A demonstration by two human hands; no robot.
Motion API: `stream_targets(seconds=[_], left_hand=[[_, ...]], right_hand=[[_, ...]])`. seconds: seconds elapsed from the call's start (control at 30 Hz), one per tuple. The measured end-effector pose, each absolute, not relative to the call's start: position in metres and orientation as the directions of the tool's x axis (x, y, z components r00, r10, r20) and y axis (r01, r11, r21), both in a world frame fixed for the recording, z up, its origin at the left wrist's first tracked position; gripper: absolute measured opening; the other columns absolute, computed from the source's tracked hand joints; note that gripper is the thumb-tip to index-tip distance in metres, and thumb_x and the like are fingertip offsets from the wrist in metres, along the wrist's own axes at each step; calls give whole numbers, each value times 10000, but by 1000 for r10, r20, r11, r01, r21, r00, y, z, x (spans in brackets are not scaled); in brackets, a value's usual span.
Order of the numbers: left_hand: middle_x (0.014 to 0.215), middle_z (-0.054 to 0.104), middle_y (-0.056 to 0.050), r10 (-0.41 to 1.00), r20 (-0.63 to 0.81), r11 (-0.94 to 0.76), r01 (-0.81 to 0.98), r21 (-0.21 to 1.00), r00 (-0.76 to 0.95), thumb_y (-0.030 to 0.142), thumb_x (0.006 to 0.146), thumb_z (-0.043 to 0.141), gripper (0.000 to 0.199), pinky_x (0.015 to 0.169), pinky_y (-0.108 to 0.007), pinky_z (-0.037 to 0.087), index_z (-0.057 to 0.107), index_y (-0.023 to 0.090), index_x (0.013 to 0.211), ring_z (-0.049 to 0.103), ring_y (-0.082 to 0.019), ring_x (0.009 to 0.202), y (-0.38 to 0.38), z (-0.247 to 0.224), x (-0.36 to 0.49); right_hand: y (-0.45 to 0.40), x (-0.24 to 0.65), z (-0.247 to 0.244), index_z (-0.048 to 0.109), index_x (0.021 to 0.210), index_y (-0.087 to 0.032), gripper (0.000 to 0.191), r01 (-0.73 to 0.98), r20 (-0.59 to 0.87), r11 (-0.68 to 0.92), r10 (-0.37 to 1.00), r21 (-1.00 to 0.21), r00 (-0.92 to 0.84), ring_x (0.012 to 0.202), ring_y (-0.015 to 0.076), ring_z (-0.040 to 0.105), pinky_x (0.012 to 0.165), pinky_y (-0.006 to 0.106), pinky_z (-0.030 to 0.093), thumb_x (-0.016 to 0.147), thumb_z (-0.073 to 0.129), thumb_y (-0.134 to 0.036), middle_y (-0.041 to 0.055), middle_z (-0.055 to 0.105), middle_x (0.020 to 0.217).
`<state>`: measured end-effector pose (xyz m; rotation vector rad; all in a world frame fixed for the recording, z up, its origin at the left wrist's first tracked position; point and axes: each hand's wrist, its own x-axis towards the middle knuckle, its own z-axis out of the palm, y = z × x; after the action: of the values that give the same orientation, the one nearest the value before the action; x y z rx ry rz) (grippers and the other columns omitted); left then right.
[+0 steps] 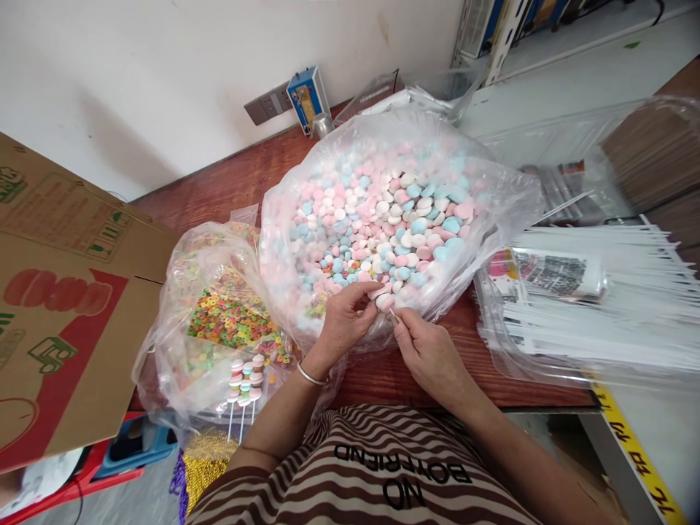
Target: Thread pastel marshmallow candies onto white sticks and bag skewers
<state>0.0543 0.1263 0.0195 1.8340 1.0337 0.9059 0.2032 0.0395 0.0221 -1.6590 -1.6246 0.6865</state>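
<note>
Over the near edge of a clear plastic bag [492, 240] of pink, white and blue candies [405, 233], my two hands are close together. My left hand [348, 319], a bangle on its wrist, pinches a pale pink and white candy [385, 302] between thumb and fingertips. Just right of it, my right hand [432, 354] is closed on a thin white stick [393, 313], whose tip meets the candy; whether it has gone in, I cannot tell. Left of the bag, several finished-looking candy skewers [246, 380] lie on plastic, white sticks pointing toward me.
A second plastic bag [224, 321] holds small multicoloured rings. On the right, a clear tray [497, 350] carries many white sticks [596, 313] and a printed packet [558, 273]. A cardboard box [71, 292] stands at left. A blue device [308, 98] sits by the wall.
</note>
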Motion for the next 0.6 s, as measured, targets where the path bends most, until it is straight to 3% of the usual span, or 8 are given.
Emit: stream_targets(seconds=[0.13, 0.27, 0.33, 0.47, 0.6], left_hand=[[1052, 754, -74, 875, 209, -366, 313, 876, 436, 211, 888, 670, 251, 714, -236, 564, 712, 193, 1135, 706, -139, 838, 126, 21, 54], [1203, 728, -74, 862, 158, -356, 354, 865, 482, 108, 889, 554, 621, 690, -212, 556, 488, 264, 1487, 730, -111, 805, 136, 27, 49], [1229, 725, -71, 890, 154, -344, 412, 844, 428, 98, 900, 522, 674, 692, -220, 554, 418, 281, 1540, 728, -108, 784, 146, 31, 45], [1109, 760, -80, 879, 215, -450, 594, 667, 425, 121, 936, 515, 364, 844, -316, 553, 688, 206, 1245, 715, -181, 909, 165, 32, 37], [1031, 750, -84, 840, 194, -528, 683, 505, 507, 135, 937, 555, 211, 915, -375, 530, 733, 200, 1030, 682, -231, 996, 171, 29, 30]], right_hand=[[42, 201, 18, 541, 855, -229, 228, 578, 85, 31, 994, -815, 66, 558, 183, 552, 572, 285, 335, 997, 368, -272, 4, 594, 656], [36, 210, 18, 564, 881, -226, 248, 503, 107, 8, 980, -864, 169, 584, 178, 573, 603, 279, 391, 1019, 387, -332, 3, 613, 668], [31, 218, 20, 580, 900, -224, 247, 483, 109, -15, 968, -875, 228, 611, 180, 589, 612, 277, 404, 1021, 409, -354, 6, 633, 688], [25, 230, 20, 605, 933, -219, 240, 468, 100, -41, 957, -883, 273, 628, 177, 596, 613, 276, 409, 1018, 433, -363, 2, 650, 708], [24, 232, 16, 615, 908, -218, 248, 461, 92, -46, 958, -886, 272, 627, 168, 590, 624, 272, 415, 1012, 454, -375, -6, 646, 704]])
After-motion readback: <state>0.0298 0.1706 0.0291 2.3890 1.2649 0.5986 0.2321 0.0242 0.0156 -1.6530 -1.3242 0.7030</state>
